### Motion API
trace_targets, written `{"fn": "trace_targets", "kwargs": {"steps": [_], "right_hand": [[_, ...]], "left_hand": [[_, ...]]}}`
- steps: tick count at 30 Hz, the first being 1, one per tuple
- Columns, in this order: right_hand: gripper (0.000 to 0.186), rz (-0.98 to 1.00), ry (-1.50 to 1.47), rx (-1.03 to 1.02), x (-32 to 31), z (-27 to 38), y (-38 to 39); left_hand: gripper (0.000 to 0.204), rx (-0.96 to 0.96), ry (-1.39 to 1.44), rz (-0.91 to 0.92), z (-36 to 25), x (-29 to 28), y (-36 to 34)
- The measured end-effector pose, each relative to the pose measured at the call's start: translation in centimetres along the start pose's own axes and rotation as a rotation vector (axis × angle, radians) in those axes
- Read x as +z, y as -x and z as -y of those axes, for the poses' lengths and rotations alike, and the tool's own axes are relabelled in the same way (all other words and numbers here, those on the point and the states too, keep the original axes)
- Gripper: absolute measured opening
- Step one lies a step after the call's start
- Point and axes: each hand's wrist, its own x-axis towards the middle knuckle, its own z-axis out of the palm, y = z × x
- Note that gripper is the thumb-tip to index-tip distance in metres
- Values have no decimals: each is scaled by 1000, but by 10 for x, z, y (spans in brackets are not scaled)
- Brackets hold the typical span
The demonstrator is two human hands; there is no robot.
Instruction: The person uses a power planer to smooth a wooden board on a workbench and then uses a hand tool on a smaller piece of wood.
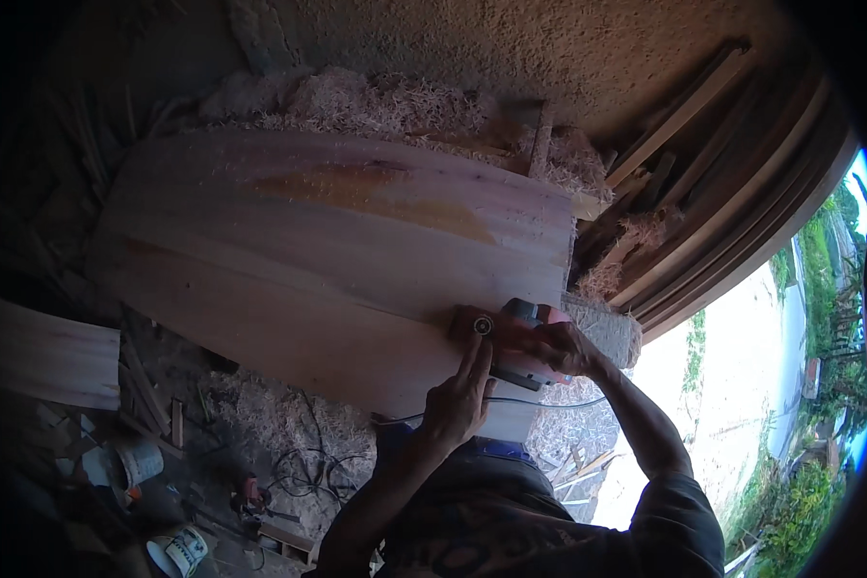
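A red and grey electric planer (515, 332) sits flat on a wide wooden panel (308, 260), near the panel's right end. My right hand (566, 349) is closed around its rear handle. From the front edge my left hand (458, 400) reaches up, its fingers on the round knob at the planer's front; the grip is partly hidden in shadow. A thin power cable (559, 404) runs behind my left wrist and past the planer. The panel's pale surface bears an orange-brown patch near its far edge and a few loose shavings.
Curly wood shavings (376, 101) heap beyond the panel and litter the floor. Planks (679, 116) lean at the far right. Another board (53, 352) lies at left. Below are white buckets (140, 460), a red power tool (250, 496) and coiled cable (308, 472).
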Motion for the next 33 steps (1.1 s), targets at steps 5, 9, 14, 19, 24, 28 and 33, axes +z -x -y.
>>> {"fn": "trace_targets", "kwargs": {"steps": [5,9,14,19,24,28,33], "right_hand": [[45,43,-39,34,-64,-68,40],[45,64,-8,-12,-98,-126,54],[46,120,4,-48,-114,-139,48],[35,141,45,-165,-118,-139,39],[37,108,249,-654,-119,-149,30],[38,114,263,-712,-124,-146,25],[31,157,199,-585,-124,-133,25]], "left_hand": [[72,-57,-85,161,-58,66,-42],[69,-49,-202,205,-92,101,-74],[74,-133,-370,226,-116,117,-93],[80,-85,-298,61,-109,121,-98],[80,-136,-287,41,-116,122,-97],[82,-162,-290,34,-115,126,-97],[83,-156,-294,17,-112,128,-93]]}}
